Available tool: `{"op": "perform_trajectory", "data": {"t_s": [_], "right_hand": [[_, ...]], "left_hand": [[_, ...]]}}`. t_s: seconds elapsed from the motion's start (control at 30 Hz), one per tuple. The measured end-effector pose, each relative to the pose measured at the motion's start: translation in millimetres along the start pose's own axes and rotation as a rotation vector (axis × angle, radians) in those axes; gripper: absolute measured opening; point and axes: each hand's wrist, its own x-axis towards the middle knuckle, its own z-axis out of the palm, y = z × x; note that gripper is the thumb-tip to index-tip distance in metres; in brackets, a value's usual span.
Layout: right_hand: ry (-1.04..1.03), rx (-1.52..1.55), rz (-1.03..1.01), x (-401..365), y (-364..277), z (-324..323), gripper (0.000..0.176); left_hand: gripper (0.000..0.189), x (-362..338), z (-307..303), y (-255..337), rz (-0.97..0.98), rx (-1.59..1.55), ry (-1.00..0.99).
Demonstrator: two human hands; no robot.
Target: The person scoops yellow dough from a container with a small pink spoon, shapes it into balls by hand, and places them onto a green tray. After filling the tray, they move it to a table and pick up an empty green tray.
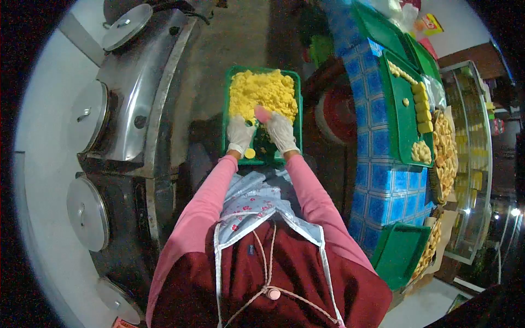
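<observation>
In the head view a green tray [299, 98] holds a heap of crumbly yellow dough [262, 90] at its far end. My gloved left hand [239, 134] is closed at the near side of the heap, around a small green piece [249, 123] that looks like a mould with yellow in it. Gripped in my gloved right hand [281, 133] is a flat pink scraper [262, 113], its blade angled toward the left hand and touching or nearly touching the dough. Just below my left hand, a small round yellow piece [250, 153] lies near the tray's close edge.
On the right, a blue tiled counter [373, 145] carries a green tray [402, 131] with shaped yellow pieces [423, 106], and another green tray [399, 254]. A glass case [470, 158] stands beyond. To the left is a metal stove-like unit [145, 87] with round lids [87, 117].
</observation>
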Motion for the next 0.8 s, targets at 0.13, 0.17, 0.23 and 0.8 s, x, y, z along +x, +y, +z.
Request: {"op": "perform_trajectory", "data": {"t_s": [0.13,0.17,0.23,0.8], "right_hand": [[-0.144,0.107,-0.086,6.3,4.2,1.7,0.019],[-0.140,0.110,-0.100,3.1,4.2,-0.8,0.019],[-0.166,-0.024,-0.187,-8.6,3.2,-12.0,0.015],[-0.019,-0.272,-0.193,-68.6,-13.3,-4.4,0.024]], "left_hand": [[0.042,9.8,-1.7,-5.5,0.047,0.054,-0.050],[0.040,10.8,-1.7,-6.7,0.077,0.072,-0.076],[0.034,10.7,-6.4,-1.0,0.101,0.102,-0.145],[0.023,1.8,10.3,-3.3,0.164,-0.112,-0.158]]}}
